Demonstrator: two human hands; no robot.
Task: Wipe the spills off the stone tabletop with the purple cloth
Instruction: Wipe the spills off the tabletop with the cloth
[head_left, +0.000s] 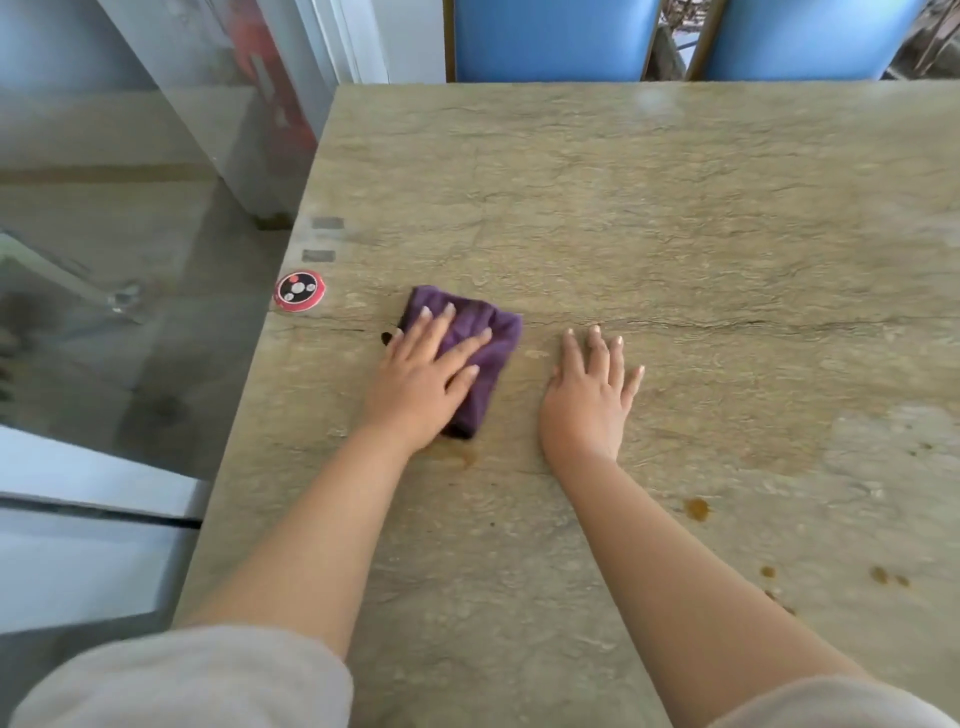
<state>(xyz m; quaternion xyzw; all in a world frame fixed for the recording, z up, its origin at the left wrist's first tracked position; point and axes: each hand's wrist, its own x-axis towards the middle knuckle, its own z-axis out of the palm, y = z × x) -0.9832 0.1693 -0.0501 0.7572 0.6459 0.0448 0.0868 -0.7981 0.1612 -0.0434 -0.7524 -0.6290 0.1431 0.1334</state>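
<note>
A folded purple cloth (485, 348) lies on the beige stone tabletop (675, 234), near its left edge. My left hand (423, 382) presses flat on the cloth with fingers spread, covering its near left part. A brown smear (460, 457) shows on the stone just below the cloth, and a small dark spot (386, 338) sits by my thumb. My right hand (592, 395) rests flat on the bare stone to the right of the cloth, fingers apart, holding nothing. More brown spills lie to the right: one drop (696, 508) and smaller drops (883, 574).
A round red and black button device (300, 290) sits at the table's left edge, with two grey stickers (327, 223) beyond it. Two blue chairs (550, 39) stand at the far side. Grey floor and a glass panel (156, 156) are to the left.
</note>
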